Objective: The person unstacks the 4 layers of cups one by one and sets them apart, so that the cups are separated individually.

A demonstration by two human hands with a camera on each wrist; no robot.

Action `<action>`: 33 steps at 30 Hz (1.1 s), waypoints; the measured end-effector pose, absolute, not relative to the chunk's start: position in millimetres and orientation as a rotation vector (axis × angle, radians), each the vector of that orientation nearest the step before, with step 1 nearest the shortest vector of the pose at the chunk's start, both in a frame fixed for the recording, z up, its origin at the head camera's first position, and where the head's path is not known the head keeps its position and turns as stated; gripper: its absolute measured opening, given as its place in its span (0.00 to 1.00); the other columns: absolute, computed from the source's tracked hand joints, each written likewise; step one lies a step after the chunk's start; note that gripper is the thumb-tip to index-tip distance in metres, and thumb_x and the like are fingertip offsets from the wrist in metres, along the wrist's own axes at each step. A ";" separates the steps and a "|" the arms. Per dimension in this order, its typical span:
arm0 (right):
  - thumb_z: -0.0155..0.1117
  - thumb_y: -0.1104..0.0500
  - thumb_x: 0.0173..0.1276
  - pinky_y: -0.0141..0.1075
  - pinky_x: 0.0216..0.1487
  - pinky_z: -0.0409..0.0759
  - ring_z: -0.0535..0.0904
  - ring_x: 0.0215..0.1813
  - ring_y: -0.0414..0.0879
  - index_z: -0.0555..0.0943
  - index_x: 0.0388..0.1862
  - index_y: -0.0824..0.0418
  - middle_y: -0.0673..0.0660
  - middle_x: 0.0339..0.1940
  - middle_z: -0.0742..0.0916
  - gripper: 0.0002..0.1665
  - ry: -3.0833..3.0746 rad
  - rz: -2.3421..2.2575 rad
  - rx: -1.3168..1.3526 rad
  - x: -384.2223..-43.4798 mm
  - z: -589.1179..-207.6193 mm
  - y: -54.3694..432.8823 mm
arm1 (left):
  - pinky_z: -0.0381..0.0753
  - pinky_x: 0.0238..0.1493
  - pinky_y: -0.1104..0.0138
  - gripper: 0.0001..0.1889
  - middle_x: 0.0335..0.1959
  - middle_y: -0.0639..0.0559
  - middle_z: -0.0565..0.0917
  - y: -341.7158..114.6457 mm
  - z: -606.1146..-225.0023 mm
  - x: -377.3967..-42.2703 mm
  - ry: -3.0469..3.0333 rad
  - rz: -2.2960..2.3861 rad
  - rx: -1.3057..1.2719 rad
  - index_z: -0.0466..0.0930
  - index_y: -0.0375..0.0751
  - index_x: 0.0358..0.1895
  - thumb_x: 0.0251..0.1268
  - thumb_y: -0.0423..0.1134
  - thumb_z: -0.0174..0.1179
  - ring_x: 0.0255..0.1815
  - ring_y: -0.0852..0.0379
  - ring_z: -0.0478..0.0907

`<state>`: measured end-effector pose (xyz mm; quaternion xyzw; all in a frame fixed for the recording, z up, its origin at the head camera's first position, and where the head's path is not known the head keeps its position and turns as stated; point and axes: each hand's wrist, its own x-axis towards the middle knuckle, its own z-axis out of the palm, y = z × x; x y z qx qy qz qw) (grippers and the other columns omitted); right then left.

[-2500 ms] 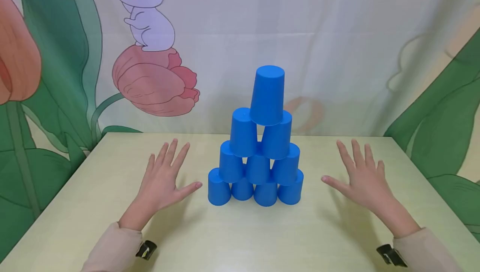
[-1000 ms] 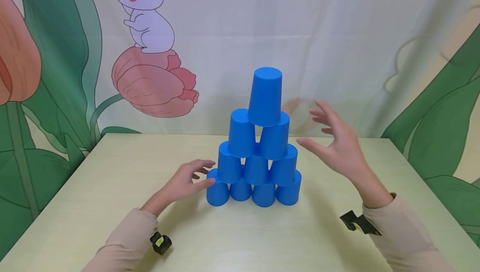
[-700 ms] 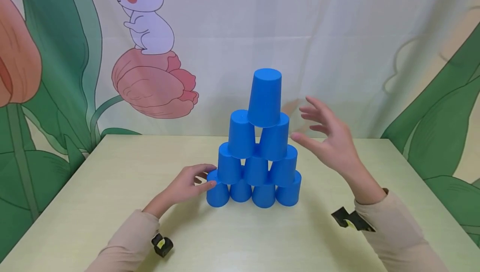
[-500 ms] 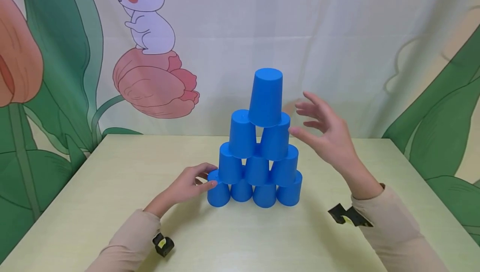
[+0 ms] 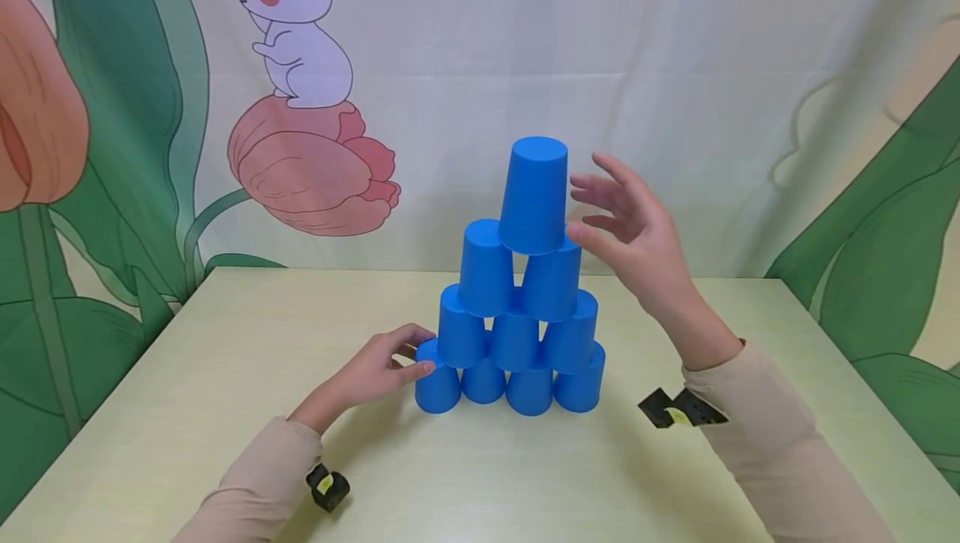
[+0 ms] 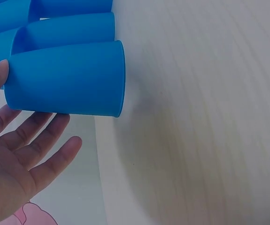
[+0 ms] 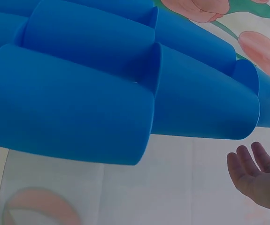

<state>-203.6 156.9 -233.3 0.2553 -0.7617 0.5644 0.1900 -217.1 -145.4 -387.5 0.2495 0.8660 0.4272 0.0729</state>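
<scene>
Upside-down blue plastic cups stand in a four-tier pyramid, with a single top cup at its peak. At the left end of the lowest row, the left hand touches the bottom-left cup. Its thumb lies at that cup's base edge in the left wrist view, and its fairly straight fingers run along the opposite side. Raised beside the peak, the right hand has its fingers spread and loosely bent. Its thumb tip is right by the top cup's lower edge; the right wrist view shows space between fingertips and cups.
The pyramid rests on a pale wooden table. Behind the table hangs a light cloth backdrop printed with a rabbit, flowers and leaves. Small black wrist cameras sit at both beige sleeves.
From spread wide on both sides, the hands have come inward. The left reached the bottom-left cup and stayed there; the right rose and moved left towards the top cup. The pyramid still stands.
</scene>
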 end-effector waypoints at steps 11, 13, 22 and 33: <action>0.64 0.52 0.59 0.51 0.54 0.71 0.72 0.59 0.53 0.59 0.69 0.51 0.56 0.63 0.72 0.40 -2.219 1.633 0.711 -213.5 -223.5 143.7 | 0.77 0.43 0.57 0.21 0.50 0.42 0.76 -143.4 -386.1 -215.8 2.599 1.275 0.742 0.69 0.36 0.55 0.63 0.44 0.57 0.48 0.45 0.75; 0.64 0.51 0.59 0.50 0.54 0.71 0.72 0.58 0.53 0.58 0.69 0.50 0.55 0.63 0.73 0.41 -2.243 1.629 0.696 -214.4 -222.9 141.4 | 0.77 0.44 0.57 0.21 0.50 0.43 0.76 -143.6 -385.9 -216.1 2.601 1.270 0.732 0.69 0.36 0.55 0.62 0.44 0.57 0.48 0.45 0.74; 0.63 0.49 0.59 0.47 0.54 0.72 0.73 0.57 0.51 0.61 0.68 0.56 0.55 0.61 0.74 0.39 -2.345 1.608 0.644 -215.1 -222.8 134.1 | 0.77 0.43 0.57 0.21 0.49 0.44 0.77 -144.1 -385.2 -216.3 2.605 1.259 0.700 0.69 0.37 0.54 0.62 0.44 0.58 0.48 0.46 0.74; 0.63 0.50 0.60 0.47 0.54 0.72 0.74 0.56 0.50 0.62 0.67 0.58 0.55 0.59 0.75 0.38 -2.332 1.600 0.660 -217.2 -223.7 128.4 | 0.77 0.43 0.57 0.21 0.49 0.44 0.77 -144.3 -385.2 -216.3 2.613 1.258 0.697 0.69 0.37 0.54 0.62 0.44 0.58 0.48 0.46 0.74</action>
